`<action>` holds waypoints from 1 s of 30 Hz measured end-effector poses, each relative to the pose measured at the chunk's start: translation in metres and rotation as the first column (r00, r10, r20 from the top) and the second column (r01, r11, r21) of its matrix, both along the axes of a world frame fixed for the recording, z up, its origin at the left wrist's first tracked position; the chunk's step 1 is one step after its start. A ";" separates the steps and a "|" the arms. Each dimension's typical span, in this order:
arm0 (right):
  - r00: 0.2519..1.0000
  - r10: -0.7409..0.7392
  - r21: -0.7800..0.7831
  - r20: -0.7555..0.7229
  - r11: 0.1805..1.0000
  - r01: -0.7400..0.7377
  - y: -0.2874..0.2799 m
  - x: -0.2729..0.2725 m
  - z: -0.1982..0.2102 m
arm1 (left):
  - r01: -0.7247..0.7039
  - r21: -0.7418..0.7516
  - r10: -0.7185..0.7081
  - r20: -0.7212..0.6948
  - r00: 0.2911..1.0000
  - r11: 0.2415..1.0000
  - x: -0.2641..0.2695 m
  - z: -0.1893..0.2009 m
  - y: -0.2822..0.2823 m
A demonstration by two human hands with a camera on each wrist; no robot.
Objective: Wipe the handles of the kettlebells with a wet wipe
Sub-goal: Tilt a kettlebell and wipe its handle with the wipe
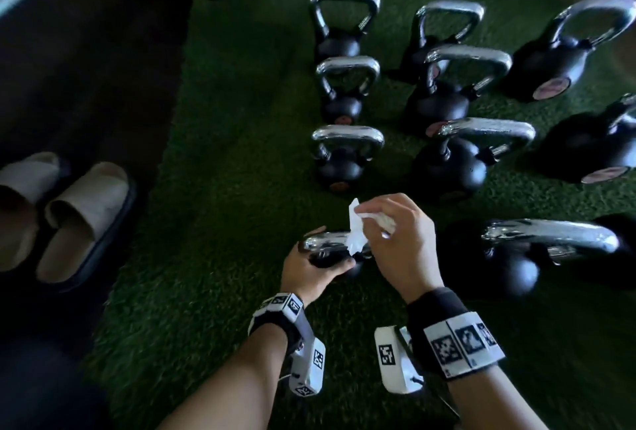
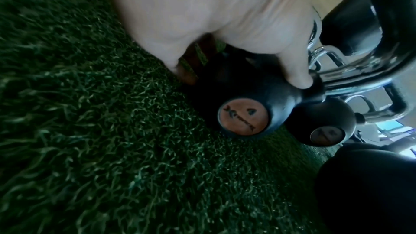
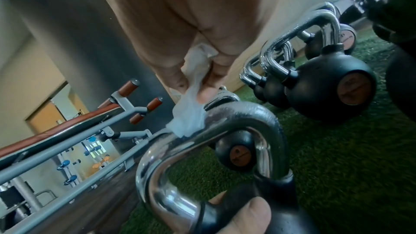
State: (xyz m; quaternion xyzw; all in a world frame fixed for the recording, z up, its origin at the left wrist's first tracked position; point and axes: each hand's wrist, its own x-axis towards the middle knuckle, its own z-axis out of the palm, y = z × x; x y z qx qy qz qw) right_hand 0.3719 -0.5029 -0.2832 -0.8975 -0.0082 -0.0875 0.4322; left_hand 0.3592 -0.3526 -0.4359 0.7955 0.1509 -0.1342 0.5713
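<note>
Altogether, ten kettlebells are being shown in the head view: nine standing free on the turf, and the nearest kettlebell (image 1: 335, 257) being held. One wet wipe (image 1: 356, 233) and two pale slippers (image 1: 81, 219) are also being seen, the slippers lying on a dark mat (image 1: 103, 85) at the left.

Green artificial turf (image 1: 241, 154) is serving as the floor under all the kettlebells. In the right wrist view, a weight bench (image 3: 67, 127) with brown padding and a rack of coloured dumbbells are being shown beyond the turf, before a grey wall.

The nearest kettlebell is being steadied by the left hand (image 1: 309, 274), whose fingers are being curled round its black body, just below the chrome handle (image 3: 225, 131). The wet wipe is being pinched between the thumb and fingertips (image 3: 209, 93) of the right hand (image 1: 392, 240); its bunched lower end is being touched against the top of that handle, while the fingertips themselves are being kept just above the chrome.
</note>
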 end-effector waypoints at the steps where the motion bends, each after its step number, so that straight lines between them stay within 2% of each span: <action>1: 1.000 -0.005 -0.002 0.024 1.000 0.005 0.005 0.000 -0.006 | 0.020 0.004 -0.020 0.007 1.000 1.000 0.001 -0.003 0.001; 6: 0.971 0.019 -0.227 0.237 0.973 0.036 0.029 -0.006 -0.035 | 0.127 0.035 -0.128 0.018 0.992 0.991 0.007 -0.014 0.007; 15: 0.973 0.089 -0.399 0.213 0.917 0.003 0.052 -0.051 -0.060 | 0.140 0.063 -0.142 0.018 0.990 0.988 0.003 -0.009 0.006; 21: 0.955 -0.064 -0.327 0.290 0.931 0.162 0.032 -0.054 -0.069 | 0.143 0.048 -0.146 0.053 0.988 0.989 0.001 -0.011 0.006; 25: 0.959 0.013 -0.314 0.283 0.946 0.080 0.043 -0.054 -0.070 | 0.148 0.027 -0.149 0.039 0.988 0.989 0.002 -0.009 0.007; 30: 0.907 -0.272 -0.117 0.322 0.939 0.323 0.016 -0.049 -0.081 | 0.116 -0.060 -0.113 0.045 0.993 0.991 0.001 -0.007 0.006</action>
